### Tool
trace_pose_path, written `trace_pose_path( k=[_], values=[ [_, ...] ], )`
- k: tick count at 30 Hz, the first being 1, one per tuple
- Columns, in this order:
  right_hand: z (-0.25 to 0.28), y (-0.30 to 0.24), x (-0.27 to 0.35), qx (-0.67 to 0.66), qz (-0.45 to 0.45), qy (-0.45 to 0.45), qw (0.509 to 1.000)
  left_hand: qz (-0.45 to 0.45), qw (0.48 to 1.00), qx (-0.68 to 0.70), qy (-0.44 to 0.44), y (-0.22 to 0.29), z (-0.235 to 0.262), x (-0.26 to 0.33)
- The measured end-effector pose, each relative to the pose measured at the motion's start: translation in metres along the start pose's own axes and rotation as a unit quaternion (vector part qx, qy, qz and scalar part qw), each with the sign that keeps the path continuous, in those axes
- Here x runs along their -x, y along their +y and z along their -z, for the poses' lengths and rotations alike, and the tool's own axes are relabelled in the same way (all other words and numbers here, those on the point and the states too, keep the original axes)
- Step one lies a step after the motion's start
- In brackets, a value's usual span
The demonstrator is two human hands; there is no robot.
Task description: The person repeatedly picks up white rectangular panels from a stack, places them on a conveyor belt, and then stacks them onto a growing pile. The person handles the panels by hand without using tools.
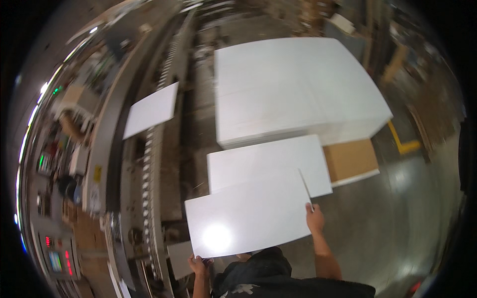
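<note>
A white rectangular panel (248, 213) spans the space in front of my body, with bright light glaring off its near left part. At its near left corner my left hand (198, 264) grips the edge. My right hand (314, 218) is closed around the panel's right edge. Just beyond the held panel, and partly covered by it, lies another white panel (263, 160). Behind that rises a tall stack of white panels (298, 89). My fingers under the held panel are hidden.
Along my left runs a conveyor with a row of small rollers (146, 188); a white panel (153, 110) lies across it. A brown board (350, 158) juts out right of the stack. Far left is a lit control box (57, 258). Yellow tape (408, 147) marks the floor.
</note>
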State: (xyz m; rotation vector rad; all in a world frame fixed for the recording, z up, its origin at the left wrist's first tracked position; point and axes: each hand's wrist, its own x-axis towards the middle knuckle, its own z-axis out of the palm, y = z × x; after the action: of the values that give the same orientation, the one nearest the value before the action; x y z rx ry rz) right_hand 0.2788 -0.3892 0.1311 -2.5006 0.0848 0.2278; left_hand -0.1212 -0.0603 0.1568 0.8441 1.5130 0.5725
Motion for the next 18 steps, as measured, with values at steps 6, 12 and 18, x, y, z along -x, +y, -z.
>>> trace_pose_path(
  k=[6, 12, 18],
  values=[
    [-0.046, -0.007, 0.040, -0.098, 0.057, -0.066, 0.991, -0.142, 0.987, 0.064, 0.037, 0.047, 0.054, 0.047],
    [-0.116, -0.036, 0.158, -0.150, 0.119, -0.084, 0.978, -0.148, 0.963, 0.201, 0.102, 0.047, 0.193, 0.041],
    [-0.171, -0.082, 0.261, -0.194, 0.166, -0.118, 0.960, -0.166, 0.947, 0.174, 0.213, 0.028, 0.293, -0.016]
  ],
)
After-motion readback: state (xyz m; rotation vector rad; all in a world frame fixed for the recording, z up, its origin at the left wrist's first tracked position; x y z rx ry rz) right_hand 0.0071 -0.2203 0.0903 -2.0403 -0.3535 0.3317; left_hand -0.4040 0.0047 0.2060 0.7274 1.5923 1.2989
